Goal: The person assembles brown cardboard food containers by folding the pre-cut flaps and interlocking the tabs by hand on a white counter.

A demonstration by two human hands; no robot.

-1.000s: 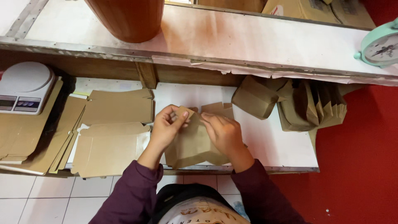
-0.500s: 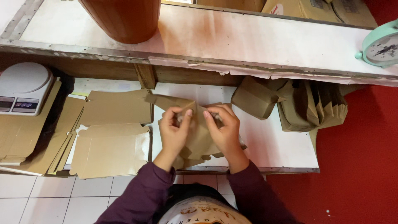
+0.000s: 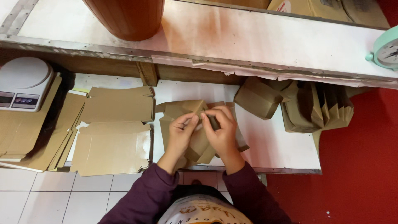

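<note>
The half-folded box (image 3: 195,124) sits on the lower shelf (image 3: 273,145), pinned under both hands. Left hand (image 3: 180,135) pinches a flap at its top edge; right hand (image 3: 222,130) grips the flap beside it, fingertips almost meeting. Flat blanks (image 3: 114,137) lie just left, folded boxes (image 3: 290,105) right.

- A half-folded brown cardboard box (image 3: 195,124) at the middle of the white shelf.
- Flat brown box blanks (image 3: 114,141) stacked to its left.
- Folded brown boxes (image 3: 298,105) nested in a row at the right.
- A white kitchen scale (image 3: 23,83) at far left, its small grey screen (image 3: 6,99) facing up.
</note>
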